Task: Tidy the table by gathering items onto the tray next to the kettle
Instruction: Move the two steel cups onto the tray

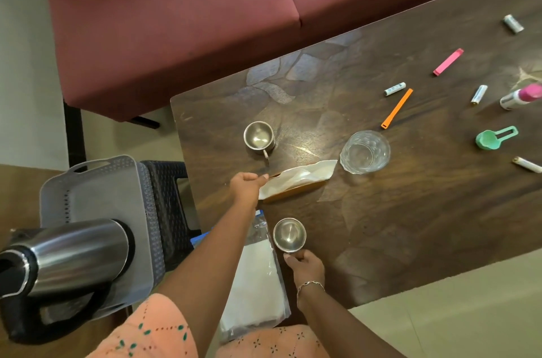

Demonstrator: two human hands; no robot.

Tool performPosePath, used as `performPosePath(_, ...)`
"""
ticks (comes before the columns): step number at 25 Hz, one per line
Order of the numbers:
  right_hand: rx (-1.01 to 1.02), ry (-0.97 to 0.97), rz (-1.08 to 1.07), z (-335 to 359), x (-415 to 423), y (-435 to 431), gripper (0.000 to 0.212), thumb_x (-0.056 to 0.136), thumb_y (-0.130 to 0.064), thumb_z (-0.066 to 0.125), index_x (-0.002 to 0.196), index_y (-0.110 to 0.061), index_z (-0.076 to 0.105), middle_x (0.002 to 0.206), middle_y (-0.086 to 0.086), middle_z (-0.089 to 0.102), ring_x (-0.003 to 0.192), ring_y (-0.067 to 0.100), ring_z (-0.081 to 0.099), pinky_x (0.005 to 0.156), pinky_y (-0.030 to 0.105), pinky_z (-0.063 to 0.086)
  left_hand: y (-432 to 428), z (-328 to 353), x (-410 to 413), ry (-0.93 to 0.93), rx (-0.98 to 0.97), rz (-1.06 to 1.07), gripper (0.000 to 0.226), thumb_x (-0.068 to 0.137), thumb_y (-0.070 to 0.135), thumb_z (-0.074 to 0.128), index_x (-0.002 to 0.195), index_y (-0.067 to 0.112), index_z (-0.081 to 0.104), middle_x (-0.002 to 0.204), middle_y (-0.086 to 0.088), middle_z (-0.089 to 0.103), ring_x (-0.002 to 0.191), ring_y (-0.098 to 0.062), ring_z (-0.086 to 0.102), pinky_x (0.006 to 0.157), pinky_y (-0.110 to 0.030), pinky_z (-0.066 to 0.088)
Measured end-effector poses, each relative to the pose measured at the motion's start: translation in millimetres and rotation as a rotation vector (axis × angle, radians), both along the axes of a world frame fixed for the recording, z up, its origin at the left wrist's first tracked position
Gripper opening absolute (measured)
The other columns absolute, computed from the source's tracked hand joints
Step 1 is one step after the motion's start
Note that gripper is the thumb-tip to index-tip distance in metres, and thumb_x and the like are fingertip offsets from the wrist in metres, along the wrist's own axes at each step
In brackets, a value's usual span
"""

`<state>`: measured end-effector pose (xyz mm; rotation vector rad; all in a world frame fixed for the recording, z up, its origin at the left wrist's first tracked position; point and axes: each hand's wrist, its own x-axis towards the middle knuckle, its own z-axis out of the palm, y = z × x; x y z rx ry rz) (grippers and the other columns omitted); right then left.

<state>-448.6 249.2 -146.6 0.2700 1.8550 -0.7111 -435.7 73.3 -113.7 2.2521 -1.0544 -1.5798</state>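
The dark wooden table fills the right side. The grey tray sits off its corner at 8 o'clock, probably for short carries, and the steel kettle is at 7 o'clock, on or against the tray's near end. The left hand pinches the end of a white napkin at centre, seemingly to lift it trayward. The right hand curls round the handle of the near steel cup at 6 o'clock. A glass at the napkin's 2 o'clock, a second steel cup at its 10, a green scoop and an orange clip toward 3 lie untouched
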Motion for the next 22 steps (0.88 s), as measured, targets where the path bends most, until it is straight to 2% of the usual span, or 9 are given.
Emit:
performPosePath(3,-0.048,-0.024,0.028,0,-5,4,0.023,0.084,-0.013,0.062,0.061,-0.015,0.055,0.075,0.012,0.058,0.072,0.023,0.047,0.069,0.033,0.04,-13,-4,-9,0.027,0.007,0.091,0.018,0.076,0.013,0.073,0.074,0.012,0.055,0.089,-0.013,0.064,0.079,-0.025,0.056,0.083,-0.042,0.052)
performPosePath(7,-0.137,-0.071,0.065,3,-14,12,0.02,0.093,-0.014,0.047,0.073,-0.016,0.053,0.07,0.004,0.057,0.065,0.015,0.054,0.059,0.027,0.047,-29,-11,-23,0.087,0.023,0.173,0.015,0.076,0.009,0.072,0.069,0.012,0.059,0.089,-0.01,0.064,0.086,-0.024,0.058,0.089,-0.04,0.05)
performPosePath(9,-0.169,-0.031,0.113,5,-20,19,0.023,0.092,-0.012,0.047,0.071,-0.015,0.056,0.064,0.001,0.057,0.062,0.012,0.054,0.056,0.021,0.047,-35,-15,-31,0.127,0.042,0.229,0.011,0.075,0.009,0.073,0.073,0.009,0.062,0.089,-0.009,0.064,0.087,-0.024,0.058,0.088,-0.037,0.051)
performPosePath(12,-0.185,0.021,0.178,1,-24,27,0.029,0.091,-0.008,0.048,0.065,-0.015,0.058,0.06,0.0,0.056,0.06,0.012,0.052,0.054,0.02,0.045,-36,-18,-40,0.146,0.073,0.296,0.011,0.075,0.007,0.073,0.084,0.005,0.066,0.089,-0.008,0.064,0.081,-0.019,0.056,0.077,-0.03,0.043)
performPosePath(14,-0.194,0.031,0.227,2,-26,27,0.03,0.09,-0.008,0.05,0.062,-0.015,0.058,0.063,0.002,0.057,0.064,0.013,0.053,0.059,0.023,0.047,-39,-18,-41,0.168,0.104,0.327,0.017,0.076,0.005,0.071,0.092,0.0,0.069,0.09,-0.01,0.067,0.077,-0.017,0.057,0.075,-0.028,0.044)
performPosePath(17,-0.239,0.067,0.273,10,-36,24,0.034,0.088,-0.004,0.052,0.057,-0.015,0.06,0.064,0.004,0.058,0.067,0.016,0.053,0.065,0.027,0.047,-45,-10,-31,0.193,0.095,0.34,0.018,0.077,0.002,0.068,0.095,0.0,0.069,0.075,-0.006,0.066,0.062,-0.012,0.055,0.074,-0.03,0.048)
performPosePath(18,-0.263,0.062,0.259,15,-39,22,0.034,0.088,-0.002,0.052,0.057,-0.014,0.061,0.063,0.004,0.059,0.067,0.015,0.054,0.065,0.025,0.048,-46,-6,-26,0.2,0.097,0.336,0.018,0.078,0.001,0.067,0.096,0.0,0.068,0.074,-0.005,0.064,0.063,-0.013,0.055,0.075,-0.032,0.047)
performPosePath(21,-0.349,0.018,0.152,32,-42,12,0.033,0.088,0.003,0.052,0.059,-0.009,0.063,0.062,0.003,0.062,0.064,0.013,0.057,0.056,0.015,0.049,-49,12,4,0.304,0.157,0.305,0.013,0.086,0.003,0.059,0.096,0.002,0.066,0.089,-0.005,0.062,0.084,-0.018,0.058,0.078,-0.033,0.048)
performPosePath(22,-0.376,0.007,0.123,37,-41,7,0.032,0.087,0.004,0.052,0.059,-0.008,0.063,0.062,0.004,0.063,0.063,0.014,0.057,0.053,0.013,0.049,-49,20,17,0.344,0.165,0.305,0.009,0.088,0.003,0.057,0.092,0.004,0.065,0.089,-0.005,0.062,0.083,-0.019,0.059,0.075,-0.032,0.049)
